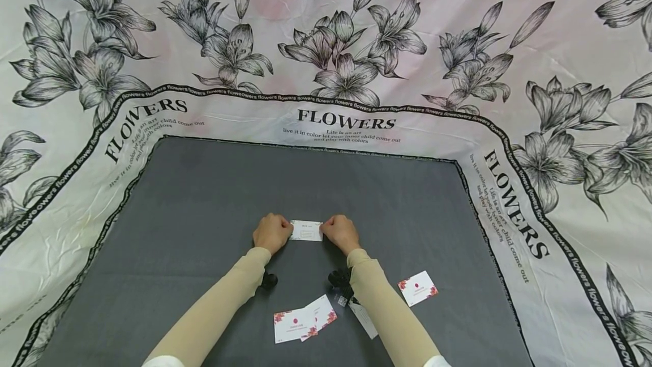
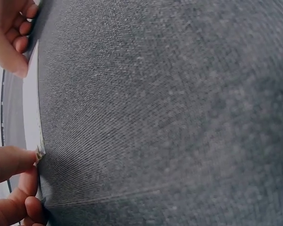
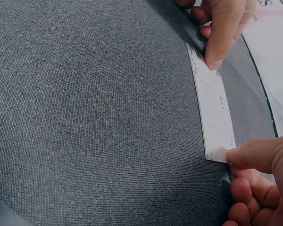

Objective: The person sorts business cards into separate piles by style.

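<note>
Grey woven cloth panel (image 1: 204,197), and midway between its left and right edges, a white rectangular printed paper card (image 1: 307,231): left hand (image 1: 271,232) and right hand (image 1: 342,233) pinching opposite short ends! Too much inward push could buckle it.

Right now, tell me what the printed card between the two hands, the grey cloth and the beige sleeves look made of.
Printed card: probably smooth paper card stock; it has thin, crisp edges.
Grey cloth: matte fabric, likely woven; a fine texture shows up close.
Beige sleeves: matte, soft-looking fabric with folds; cotton or synthetic, I cannot tell.
</note>
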### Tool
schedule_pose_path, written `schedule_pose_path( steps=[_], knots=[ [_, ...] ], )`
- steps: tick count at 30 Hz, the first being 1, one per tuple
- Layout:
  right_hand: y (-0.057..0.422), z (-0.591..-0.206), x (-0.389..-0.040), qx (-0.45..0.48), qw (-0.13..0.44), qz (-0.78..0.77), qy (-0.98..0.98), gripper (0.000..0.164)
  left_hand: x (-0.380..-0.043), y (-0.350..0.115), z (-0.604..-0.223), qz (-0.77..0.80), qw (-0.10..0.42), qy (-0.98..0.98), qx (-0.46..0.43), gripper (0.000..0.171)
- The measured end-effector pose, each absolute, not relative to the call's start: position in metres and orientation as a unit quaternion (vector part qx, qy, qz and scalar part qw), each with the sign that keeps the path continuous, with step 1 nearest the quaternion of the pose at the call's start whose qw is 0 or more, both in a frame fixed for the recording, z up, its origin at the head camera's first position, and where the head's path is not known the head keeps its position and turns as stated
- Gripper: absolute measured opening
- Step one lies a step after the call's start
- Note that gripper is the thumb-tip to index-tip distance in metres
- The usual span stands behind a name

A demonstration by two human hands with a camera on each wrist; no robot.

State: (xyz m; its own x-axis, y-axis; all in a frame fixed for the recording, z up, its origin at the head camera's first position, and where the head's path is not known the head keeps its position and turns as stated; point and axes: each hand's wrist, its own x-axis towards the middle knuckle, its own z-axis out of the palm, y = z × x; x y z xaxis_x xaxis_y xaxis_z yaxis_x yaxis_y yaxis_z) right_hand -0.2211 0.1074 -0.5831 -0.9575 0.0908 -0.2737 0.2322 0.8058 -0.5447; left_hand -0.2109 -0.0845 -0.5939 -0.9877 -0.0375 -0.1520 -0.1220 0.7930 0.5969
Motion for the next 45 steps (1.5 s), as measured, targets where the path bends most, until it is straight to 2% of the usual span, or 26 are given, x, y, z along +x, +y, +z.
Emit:
schedule_pose_path(
  steps=[7, 12, 17, 21, 24, 27, 33, 37, 41, 45],
  knots=[
    [0.115, -0.59, -0.221, 0.083, 0.146, -0.371, 0.913, 0.022, -0.209, -0.086, -0.601, 0.345, 0.068, 0.935, -0.051, 0.023],
    [0.129, -0.585, -0.217, 0.097, 0.153, -0.464, 0.867, 0.034, -0.203, -0.09, -0.591, 0.398, 0.067, 0.913, -0.051, 0.028],
    [0.157, -0.574, -0.2, 0.079, 0.105, -0.438, 0.889, 0.045, -0.184, -0.086, -0.575, 0.4, 0.064, 0.914, 0.01, 0.021],
    [0.192, -0.563, -0.182, 0.068, 0.069, -0.369, 0.924, 0.032, -0.165, -0.075, -0.569, 0.4, 0.079, 0.911, 0.068, 0.012],
    [0.219, -0.558, -0.164, 0.068, 0.061, -0.324, 0.942, 0.02, -0.152, -0.061, -0.571, 0.384, 0.093, 0.912, 0.114, 0.007],
    [0.239, -0.561, -0.14, 0.062, 0.049, -0.29, 0.954, 0.016, -0.138, -0.044, -0.575, 0.348, 0.095, 0.915, 0.178, 0.009],
    [0.239, -0.572, -0.073, 0.051, 0.032, -0.222, 0.973, 0.003, -0.104, -0.005, -0.579, 0.277, 0.112, 0.889, 0.346, 0.019],
    [0.228, -0.572, -0.03, 0.063, 0.01, -0.174, 0.983, 0.01, -0.091, 0.017, -0.582, 0.24, 0.104, 0.878, 0.401, 0.021],
    [0.219, -0.578, -0.002, 0.075, -0.025, -0.151, 0.985, 0.014, -0.086, 0.033, -0.586, 0.216, 0.089, 0.876, 0.422, 0.021],
    [0.213, -0.586, 0.013, 0.087, -0.033, -0.138, 0.986, 0.04, -0.084, 0.042, -0.59, 0.208, 0.078, 0.878, 0.424, 0.021]
  ],
)
